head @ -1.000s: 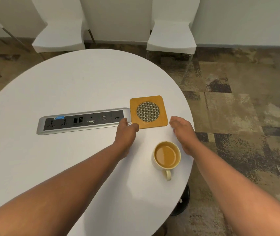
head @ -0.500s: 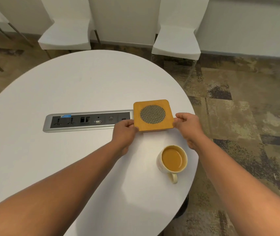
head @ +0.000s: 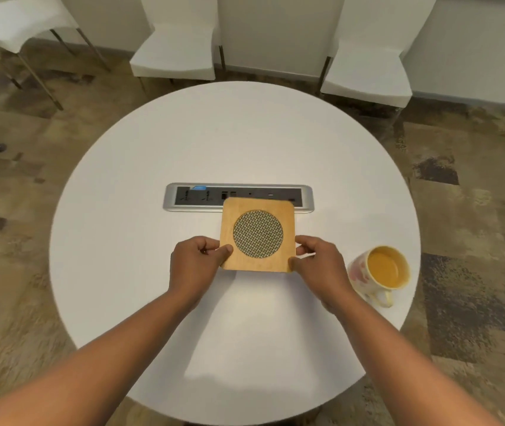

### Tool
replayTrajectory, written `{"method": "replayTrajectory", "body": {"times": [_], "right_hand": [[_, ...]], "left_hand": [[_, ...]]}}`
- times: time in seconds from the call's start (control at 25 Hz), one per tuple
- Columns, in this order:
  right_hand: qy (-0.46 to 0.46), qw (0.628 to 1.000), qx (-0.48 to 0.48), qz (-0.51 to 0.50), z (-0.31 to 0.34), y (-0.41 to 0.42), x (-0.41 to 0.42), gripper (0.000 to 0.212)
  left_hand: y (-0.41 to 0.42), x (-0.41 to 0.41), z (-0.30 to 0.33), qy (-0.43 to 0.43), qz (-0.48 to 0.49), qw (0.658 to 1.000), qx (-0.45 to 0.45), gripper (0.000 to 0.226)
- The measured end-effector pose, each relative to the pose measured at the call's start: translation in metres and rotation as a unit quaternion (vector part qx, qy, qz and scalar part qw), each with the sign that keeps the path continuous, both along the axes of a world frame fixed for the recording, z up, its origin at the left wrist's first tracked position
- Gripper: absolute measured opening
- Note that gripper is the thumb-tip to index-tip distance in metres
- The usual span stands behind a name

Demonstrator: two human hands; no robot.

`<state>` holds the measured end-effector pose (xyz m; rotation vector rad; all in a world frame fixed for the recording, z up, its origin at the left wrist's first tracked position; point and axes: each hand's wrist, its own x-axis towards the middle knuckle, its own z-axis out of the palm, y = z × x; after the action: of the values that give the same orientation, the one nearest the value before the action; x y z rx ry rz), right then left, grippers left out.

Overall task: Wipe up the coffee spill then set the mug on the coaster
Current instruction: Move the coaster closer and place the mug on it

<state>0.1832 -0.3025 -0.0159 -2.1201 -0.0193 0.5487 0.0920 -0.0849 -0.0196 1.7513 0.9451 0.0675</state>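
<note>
A square wooden coaster with a round woven mesh centre is held over the middle of the white round table. My left hand pinches its near left corner. My right hand pinches its near right corner. A cream mug with pink marks, full of light brown coffee, stands near the table's right edge, handle toward me. It is apart from both hands. I see no spill and no cloth on the table.
A silver power and data socket strip is set into the table just beyond the coaster, partly covered by it. Three white chairs stand beyond the table. The patterned carpet surrounds the table.
Both hands took hold of the coaster and brought it toward me and to the table's middle. The camera view swung right, so the mug now appears at the right.
</note>
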Motion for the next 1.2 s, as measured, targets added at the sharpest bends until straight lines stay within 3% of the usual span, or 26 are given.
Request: {"method": "replayTrajectory", "body": {"times": [0.36,0.84,1.2], "right_hand": [[0.074,0.996,-0.044,-0.012,-0.050,0.018,-0.101,0.046],[0.040,0.995,-0.095,-0.001,-0.058,0.020,-0.104,0.054],[0.031,0.997,-0.076,-0.016,-0.063,0.016,-0.111,0.052]], "left_hand": [[0.009,-0.099,-0.046,0.102,-0.030,0.993,0.052,0.032],[-0.003,-0.102,-0.060,0.127,-0.054,0.986,0.093,0.031],[-0.011,-0.107,-0.058,0.109,-0.062,0.984,0.126,0.034]]}}
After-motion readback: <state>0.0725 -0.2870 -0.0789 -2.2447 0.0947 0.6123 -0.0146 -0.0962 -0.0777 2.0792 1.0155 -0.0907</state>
